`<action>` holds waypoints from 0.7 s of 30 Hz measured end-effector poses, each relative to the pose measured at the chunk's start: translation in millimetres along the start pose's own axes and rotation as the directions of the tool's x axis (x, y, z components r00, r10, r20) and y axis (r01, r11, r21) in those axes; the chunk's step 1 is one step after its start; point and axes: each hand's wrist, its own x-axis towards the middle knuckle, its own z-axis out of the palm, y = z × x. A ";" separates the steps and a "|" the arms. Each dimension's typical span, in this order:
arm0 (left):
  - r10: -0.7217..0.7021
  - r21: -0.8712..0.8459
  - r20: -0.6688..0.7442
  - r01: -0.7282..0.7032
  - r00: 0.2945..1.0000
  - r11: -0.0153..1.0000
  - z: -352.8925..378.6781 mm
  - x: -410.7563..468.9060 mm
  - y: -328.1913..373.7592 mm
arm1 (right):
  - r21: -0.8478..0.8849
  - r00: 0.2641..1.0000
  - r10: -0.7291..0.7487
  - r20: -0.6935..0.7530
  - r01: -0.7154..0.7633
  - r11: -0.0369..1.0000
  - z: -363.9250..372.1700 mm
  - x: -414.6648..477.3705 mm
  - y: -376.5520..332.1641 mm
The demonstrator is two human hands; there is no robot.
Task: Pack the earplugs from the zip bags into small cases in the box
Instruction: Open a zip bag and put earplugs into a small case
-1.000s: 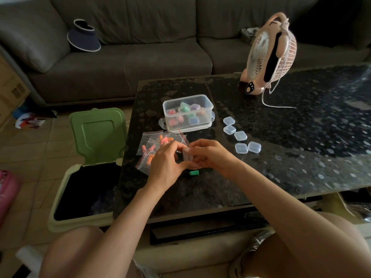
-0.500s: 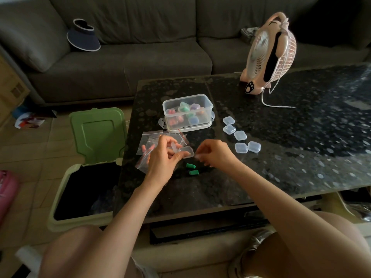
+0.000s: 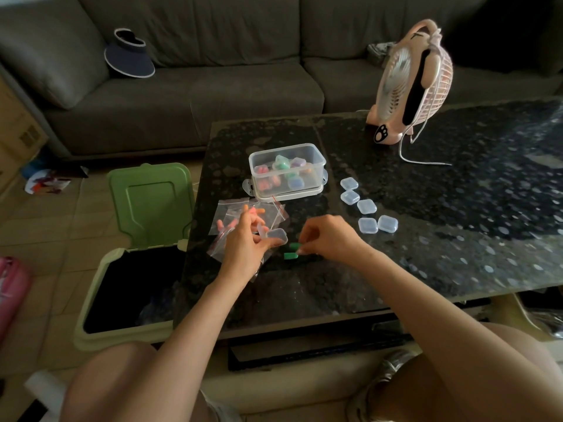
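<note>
My left hand (image 3: pixel 243 245) holds an opened small clear case (image 3: pixel 275 236) just above the dark table. Two green earplugs lie beside it: one (image 3: pixel 290 256) flat on the table, the other (image 3: pixel 294 246) pinched at the fingertips of my right hand (image 3: pixel 327 237). Zip bags (image 3: pixel 236 216) with orange earplugs lie under and behind my left hand. The clear plastic box (image 3: pixel 286 170) behind them holds several filled cases. Several empty small cases (image 3: pixel 365 207) lie in a row to the right of the box.
A pink desk fan (image 3: pixel 411 86) with a white cord stands at the table's far side. An open bin with a green lid (image 3: pixel 149 202) sits on the floor left of the table (image 3: pixel 457 223). A grey sofa with a visor hat (image 3: pixel 129 54) lies behind.
My hands came apart: the case opened and stayed in my left hand. My right hand dropped toward the two green earplugs and now pinches one.
</note>
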 end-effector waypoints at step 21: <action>-0.039 -0.007 -0.029 0.038 0.999 0.999 -2.0 0.1 2.8 | -0.113 0.998 -0.023 0.059 0.030 0.993 28.1 -2.8 0.6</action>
